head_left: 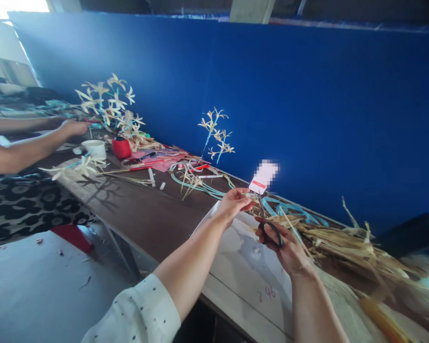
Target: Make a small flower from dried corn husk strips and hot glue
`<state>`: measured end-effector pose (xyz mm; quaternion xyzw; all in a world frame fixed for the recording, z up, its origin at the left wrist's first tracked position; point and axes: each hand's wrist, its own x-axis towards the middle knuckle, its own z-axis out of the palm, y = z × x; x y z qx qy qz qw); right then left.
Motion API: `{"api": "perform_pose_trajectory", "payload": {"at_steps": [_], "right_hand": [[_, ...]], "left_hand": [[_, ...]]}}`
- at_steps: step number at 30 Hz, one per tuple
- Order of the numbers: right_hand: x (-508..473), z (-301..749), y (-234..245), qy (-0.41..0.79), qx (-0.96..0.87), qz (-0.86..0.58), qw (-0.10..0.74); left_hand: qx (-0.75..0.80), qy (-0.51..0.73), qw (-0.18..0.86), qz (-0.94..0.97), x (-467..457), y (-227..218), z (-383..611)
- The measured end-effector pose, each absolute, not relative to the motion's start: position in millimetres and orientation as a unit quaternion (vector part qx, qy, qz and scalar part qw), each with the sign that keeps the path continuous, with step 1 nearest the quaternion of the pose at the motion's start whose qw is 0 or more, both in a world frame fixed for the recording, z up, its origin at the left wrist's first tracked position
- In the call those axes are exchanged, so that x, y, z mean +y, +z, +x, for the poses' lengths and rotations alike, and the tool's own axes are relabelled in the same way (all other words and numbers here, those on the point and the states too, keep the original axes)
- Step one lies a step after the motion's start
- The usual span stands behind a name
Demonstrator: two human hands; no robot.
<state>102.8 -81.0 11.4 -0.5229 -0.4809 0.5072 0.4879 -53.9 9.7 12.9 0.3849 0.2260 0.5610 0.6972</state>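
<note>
My left hand (234, 202) pinches a thin strip of pale dried leaf (249, 194) just above the table. My right hand (286, 245) is closed through the black handles of a pair of scissors (266, 221), whose blades point up toward the strip beside my left fingers. Both hands hover over a pale board (236, 267) lying on the brown table (146, 214). A heap of dried straw-coloured leaves (343, 243) lies right of my right hand.
Turquoise ribbons (289, 209) and a white card with a red stripe (262, 178) lie behind my hands. Further left are straw flower sprays (216, 133), a red cup (121, 147) and a white cup (95, 148). Another person's arms (32, 143) reach in from the left. A blue wall (307, 105) backs the table.
</note>
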Motion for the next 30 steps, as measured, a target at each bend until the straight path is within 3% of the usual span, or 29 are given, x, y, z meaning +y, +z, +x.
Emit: {"api": "perform_pose_trajectory", "payload": {"at_steps": [30], "right_hand": [[-80.5, 103.2, 10.4, 0.482, -0.507, -0.522, 0.489]], "left_hand": [[0.248, 0.535, 0.714, 0.377, 5.4, 17.6, -55.9]]}}
